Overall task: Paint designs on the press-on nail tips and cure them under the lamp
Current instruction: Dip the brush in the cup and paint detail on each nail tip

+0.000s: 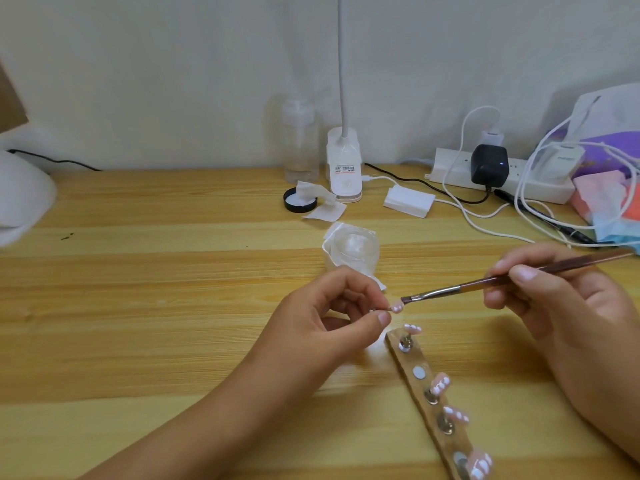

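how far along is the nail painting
Done: four tips on the wooden strip already show white dots. In hand: the left hand pinches a fifth tip while the right hand holds the brush to it. Left: finishing it, refilling the bare magnet, curing.

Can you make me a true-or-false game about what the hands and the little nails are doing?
1. The right hand holds the brush. True.
2. The left hand holds nothing. False: it pinches a nail tip.
3. Four nail tips stand on the wooden strip. True.
4. The black lid sits on the glass jar. False: it lies on the table behind the jar.
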`<state>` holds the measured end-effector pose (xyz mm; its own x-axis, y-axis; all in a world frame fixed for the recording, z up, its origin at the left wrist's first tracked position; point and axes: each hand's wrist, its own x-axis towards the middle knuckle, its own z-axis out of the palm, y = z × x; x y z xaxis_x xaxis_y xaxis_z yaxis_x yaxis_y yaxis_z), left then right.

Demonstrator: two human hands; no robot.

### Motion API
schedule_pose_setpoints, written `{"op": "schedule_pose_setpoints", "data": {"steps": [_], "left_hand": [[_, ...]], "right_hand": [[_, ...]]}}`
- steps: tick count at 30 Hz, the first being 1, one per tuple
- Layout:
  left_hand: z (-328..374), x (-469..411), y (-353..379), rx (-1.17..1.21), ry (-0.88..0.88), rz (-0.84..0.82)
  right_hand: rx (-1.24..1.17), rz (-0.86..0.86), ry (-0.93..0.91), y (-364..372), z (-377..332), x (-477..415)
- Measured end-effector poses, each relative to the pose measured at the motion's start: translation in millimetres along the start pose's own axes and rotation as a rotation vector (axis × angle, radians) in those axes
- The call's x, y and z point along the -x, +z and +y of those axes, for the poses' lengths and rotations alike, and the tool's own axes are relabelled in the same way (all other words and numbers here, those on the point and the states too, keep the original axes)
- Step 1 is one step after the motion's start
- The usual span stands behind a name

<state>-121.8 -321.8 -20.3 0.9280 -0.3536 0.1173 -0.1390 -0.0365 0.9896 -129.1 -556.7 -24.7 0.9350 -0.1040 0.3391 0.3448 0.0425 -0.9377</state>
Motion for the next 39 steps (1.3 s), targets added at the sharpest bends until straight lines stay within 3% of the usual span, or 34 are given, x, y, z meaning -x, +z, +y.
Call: {"op": "schedule_pose_setpoints", "data": {"steps": [8, 16, 22, 28, 35, 39], "left_hand": [[0.8, -0.5, 0.9, 0.006, 0.0, 0.033], [2.0, 0.2, 1.1, 0.024, -0.014, 0.016], [1.1, -0.4, 0.7, 0.017, -0.016, 0.01], [0.1, -0.5, 1.3, -0.002, -0.018, 0.013], [0.7, -0.3, 0.5, 0.027, -0.045, 0.012], [-0.9, -1.2, 0.5, 0.042, -0.061, 0.025]], "right_hand": [[0.012, -0.108, -0.009, 4.6, -4.9, 3.7], [-0.015, 0.008, 0.022, 2.2, -0.3, -1.9], [-0.044, -0.096, 0.01, 3.5, -2.1, 0.9], [0.004, -0.002, -0.004, -0.1, 2.5, -2.1], [-0.059, -0.124, -0.049, 0.3, 1.0, 2.1], [0.024, -0.074, -0.039, 0.0, 2.9, 1.7]]}}
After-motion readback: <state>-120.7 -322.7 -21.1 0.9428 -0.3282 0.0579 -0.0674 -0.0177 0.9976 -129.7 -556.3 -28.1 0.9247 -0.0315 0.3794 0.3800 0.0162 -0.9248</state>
